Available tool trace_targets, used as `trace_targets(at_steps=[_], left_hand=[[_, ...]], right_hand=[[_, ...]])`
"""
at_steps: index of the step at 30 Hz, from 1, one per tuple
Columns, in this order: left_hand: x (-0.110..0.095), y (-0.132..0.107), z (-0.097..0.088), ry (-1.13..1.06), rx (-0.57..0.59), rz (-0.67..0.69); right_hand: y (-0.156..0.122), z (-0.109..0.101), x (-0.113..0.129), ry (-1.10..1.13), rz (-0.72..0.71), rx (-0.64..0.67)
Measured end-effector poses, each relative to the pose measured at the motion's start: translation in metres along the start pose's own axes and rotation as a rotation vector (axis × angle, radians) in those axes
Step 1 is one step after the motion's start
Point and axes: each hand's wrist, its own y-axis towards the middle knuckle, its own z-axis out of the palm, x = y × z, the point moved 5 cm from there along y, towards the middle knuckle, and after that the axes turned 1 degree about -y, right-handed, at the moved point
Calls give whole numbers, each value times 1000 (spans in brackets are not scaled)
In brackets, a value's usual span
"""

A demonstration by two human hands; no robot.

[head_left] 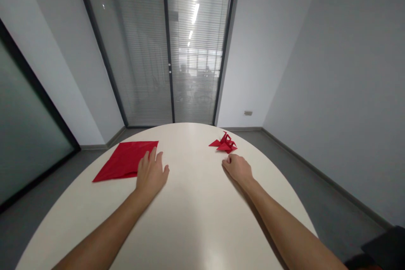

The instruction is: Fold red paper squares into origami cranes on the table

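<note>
A flat red paper sheet (125, 160) lies on the left of the white round table (193, 202). My left hand (151, 173) rests flat on the table with its fingers stretched out, the fingertips touching the sheet's right edge. A folded red paper figure (225, 143) sits farther back on the right. My right hand (237, 167) lies just in front of that figure with its fingers curled under; nothing shows in it and it does not touch the figure.
The table's far curved edge (186, 125) faces glass doors with blinds (167, 50). Grey floor runs around the table, with a glass partition (22, 135) at left and a dark object (384, 247) at the bottom right.
</note>
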Motion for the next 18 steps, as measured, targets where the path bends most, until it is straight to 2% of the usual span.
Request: trace_targets(at_steps=[4, 7, 9, 11, 13, 15, 18], left_hand=[[37, 7, -5, 79, 73, -128], [50, 10, -8, 49, 179, -162], [54, 12, -12, 66, 210, -183], [56, 14, -22, 66, 148, -210], [52, 16, -36, 18, -10, -189], [38, 14, -50, -43, -178, -80], [4, 3, -58, -114, -228, 100]], right_hand=[[-10, 3, 22, -43, -70, 23], [-12, 4, 29, -57, -86, 25], [-13, 4, 30, -57, -91, 21], [-13, 5, 30, -48, -95, 17], [-13, 5, 30, -31, -101, 9], [-14, 6, 31, -8, -110, 1], [-15, 6, 34, 35, -141, -12]])
